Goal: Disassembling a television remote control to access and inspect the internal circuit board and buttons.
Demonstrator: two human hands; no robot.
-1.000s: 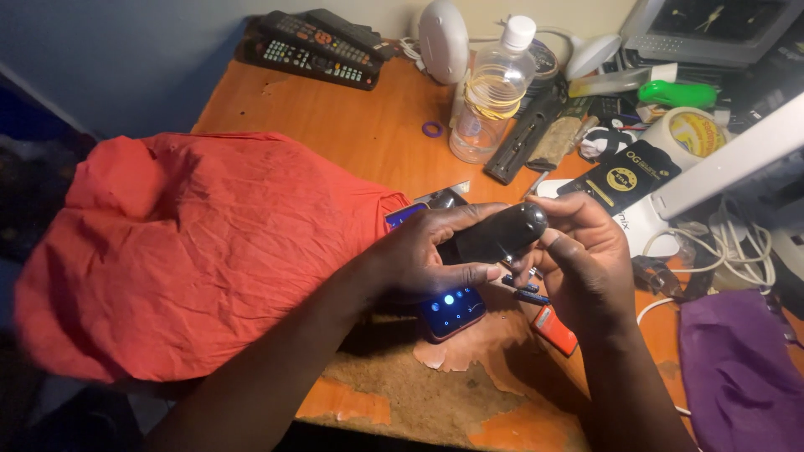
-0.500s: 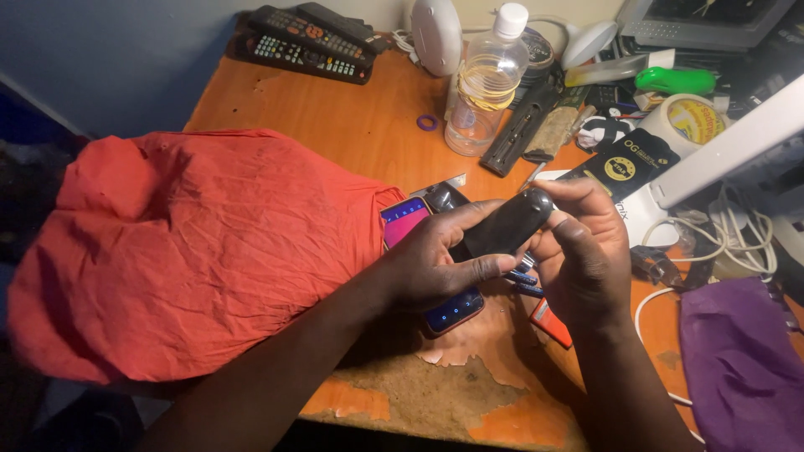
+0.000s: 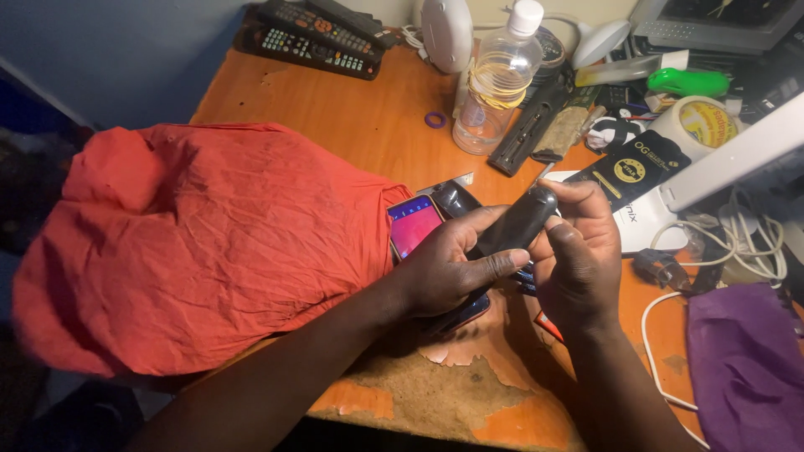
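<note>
Both hands meet over the middle of the surface (image 3: 335, 109), closed on one small dark device (image 3: 517, 224). On the left, the left hand (image 3: 448, 268) cups the device from below, thumb laid along its lower side. The right hand (image 3: 578, 255) pinches the upper end, fingertips curled over the rounded tip. Neither hand is spread; both are narrow around the same thing, which hangs in the air just above a lit phone (image 3: 414, 224).

Going left to right: a red cloth (image 3: 209, 243) covers the left half of the surface, its edge touching the phone. Remotes (image 3: 314, 38) lie at the back. A clear bottle (image 3: 498, 84) stands upright just beyond the hands. Further right sit a tape roll (image 3: 699, 125), a tangle of white cable (image 3: 737, 243), and a purple cloth (image 3: 745, 368) at the corner.

Likely risks, as a judgement: the device is smooth and rounded, held mostly by fingertips, so a slip could drop it onto the phone screen directly beneath. A hard twist or pull by the right hand could jerk an elbow or knuckle back into the bottle, which looks light and easy to tip. The cable near the right wrist could snag. Flaked veneer at the near edge may catch small parts.
</note>
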